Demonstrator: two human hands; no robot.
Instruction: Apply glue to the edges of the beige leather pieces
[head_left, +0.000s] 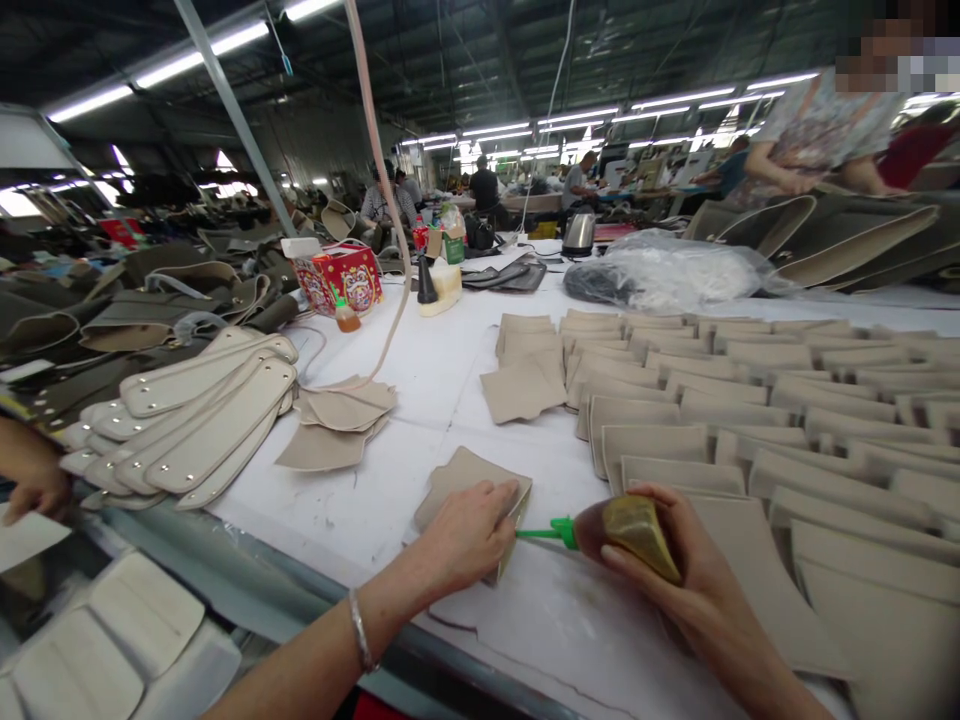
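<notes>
A beige leather-like piece (456,478) lies on the white tabletop (442,400) in front of me. My left hand (471,532) holds it down, fingers bent over its right part and pressed together. In my right hand (694,565) is a squeeze bottle (626,532) of amber liquid, tilted on its side. Its long green nozzle (540,534) points left and reaches the piece's right edge, beside my left fingertips. Whether liquid is coming out I cannot tell. A small stack of similar pieces (330,445) lies farther left.
Rows of overlapping beige pieces (660,410) cover the right side. Pale straps with studs (217,420) are piled left. Behind stand a red box (352,275), a small glue bottle (346,316) and a kettle (579,235). A hose (397,220) hangs down. A co-worker's hand (41,490) shows at left.
</notes>
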